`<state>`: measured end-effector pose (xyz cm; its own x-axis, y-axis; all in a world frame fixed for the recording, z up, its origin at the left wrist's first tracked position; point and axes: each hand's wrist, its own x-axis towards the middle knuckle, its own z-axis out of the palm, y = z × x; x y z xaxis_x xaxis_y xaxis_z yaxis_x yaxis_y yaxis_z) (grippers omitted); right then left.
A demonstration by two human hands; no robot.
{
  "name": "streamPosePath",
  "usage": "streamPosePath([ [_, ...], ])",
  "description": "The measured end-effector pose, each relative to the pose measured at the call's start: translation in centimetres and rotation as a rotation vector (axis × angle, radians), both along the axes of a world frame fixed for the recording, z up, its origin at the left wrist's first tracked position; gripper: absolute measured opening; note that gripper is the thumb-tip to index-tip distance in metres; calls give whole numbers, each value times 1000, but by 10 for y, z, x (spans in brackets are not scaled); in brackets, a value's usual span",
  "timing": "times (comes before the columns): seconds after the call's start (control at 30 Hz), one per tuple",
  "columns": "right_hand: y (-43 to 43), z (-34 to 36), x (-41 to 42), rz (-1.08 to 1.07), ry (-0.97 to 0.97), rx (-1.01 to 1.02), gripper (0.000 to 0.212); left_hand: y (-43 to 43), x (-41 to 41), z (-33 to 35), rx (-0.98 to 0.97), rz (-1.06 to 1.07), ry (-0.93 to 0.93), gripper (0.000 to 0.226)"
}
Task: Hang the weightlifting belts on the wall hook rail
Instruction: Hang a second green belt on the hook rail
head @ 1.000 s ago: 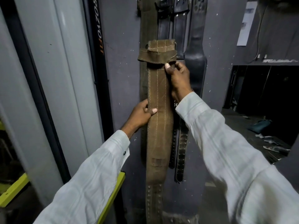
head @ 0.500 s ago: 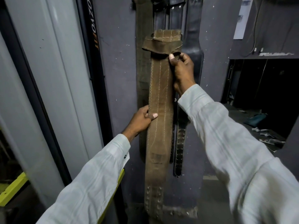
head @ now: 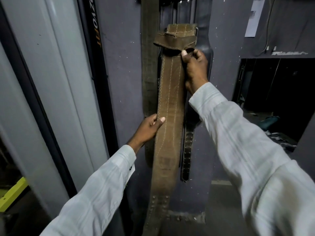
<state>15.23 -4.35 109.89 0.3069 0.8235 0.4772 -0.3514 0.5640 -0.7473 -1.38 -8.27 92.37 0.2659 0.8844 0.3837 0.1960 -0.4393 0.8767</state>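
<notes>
From the head camera, a brown suede weightlifting belt [head: 170, 103] with pale stitch lines hangs lengthwise in front of a grey wall [head: 122, 65], its top end folded over into a loop [head: 175, 41] high in the middle of the view and its lower end trailing down out of the bottom edge. The right hand [head: 194, 68] grips the belt's right edge just under the folded loop, thumb pressed on the front face and fingers curled behind. The left hand [head: 150, 128] holds the belt's left edge about halfway down, thumb flat on the front and fingers wrapped behind. Both arms wear white long sleeves [head: 247, 150].

Behind the brown belt, an olive belt [head: 150, 65] hangs flat against the wall to its left, and a black leather belt [head: 204, 45] hangs to its right, with a narrow studded black strap [head: 187, 150] dangling below the right wrist. Their tops reach the upper edge of the frame, where the hook rail itself is not clearly visible. To the left stands a pale grey column [head: 56, 82] with a black strip bearing orange lettering [head: 95, 31]. On the far right is a dark opening [head: 279, 92].
</notes>
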Motion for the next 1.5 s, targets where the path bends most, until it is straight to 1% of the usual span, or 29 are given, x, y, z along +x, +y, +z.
streamPosePath([
  [0.07,0,0,1,4,-6,-3,13,-1,-3,-8,-68,-71,93,13],
  [0.13,0,-3,0,5,-7,-9,13,0,-5,-19,-72,-67,147,15],
  [0.2,0,-7,-3,0,-16,-15,13,-2,-5,-25,-55,-28,136,20],
  [0.3,-1,-10,-4,4,-24,-6,12,-4,-9,-32,-69,-15,115,13],
  [0.37,-2,-7,-3,30,-20,-2,12,-5,-12,-43,-120,-48,172,9],
  [0.43,-3,-4,-2,59,-24,-10,12,-5,-13,-54,-153,-39,193,11],
  [0.53,-5,-2,-4,72,-39,-14,12,-2,-11,-58,-142,8,181,12],
  [0.6,-6,0,-5,63,-26,-4,12,-1,-10,-56,-153,-7,181,11],
  [0.67,-8,4,-5,52,-1,-1,13,-2,-10,-58,-160,-29,228,7],
  [0.73,-9,6,-5,54,14,5,12,-3,-10,-64,-147,-7,263,14],
  [0.8,-11,5,-6,57,-5,1,12,-2,-11,-70,-139,24,255,19],
  [0.87,-13,2,-8,60,-24,-3,11,-1,-15,-75,-155,21,228,17],
  [0.93,-15,1,-8,63,-6,-3,11,-3,-18,-81,-175,4,235,17],
  [1.07,-16,5,-11,66,31,26,13,-6,-19,-94,-171,36,246,18],
  [1.13,-18,5,-11,61,3,33,13,-6,-17,-95,-196,30,236,12],
  [1.17,-18,6,-10,58,-6,32,13,-7,-17,-95,-218,12,227,4],
  [1.23,-19,6,-10,55,-10,22,12,-7,-18,-98,-253,-18,221,9],
  [1.27,-19,6,-9,50,-5,19,12,-8,-18,-99,-267,-25,226,8],
  [1.3,-19,5,-10,46,-1,15,11,-9,-19,-101,-268,-19,226,5],
  [1.4,-22,6,-11,48,13,8,11,-8,-19,-103,-246,15,214,14],
  [1.5,-25,8,-11,40,-4,3,11,-5,-22,-109,-257,-23,236,17],
])
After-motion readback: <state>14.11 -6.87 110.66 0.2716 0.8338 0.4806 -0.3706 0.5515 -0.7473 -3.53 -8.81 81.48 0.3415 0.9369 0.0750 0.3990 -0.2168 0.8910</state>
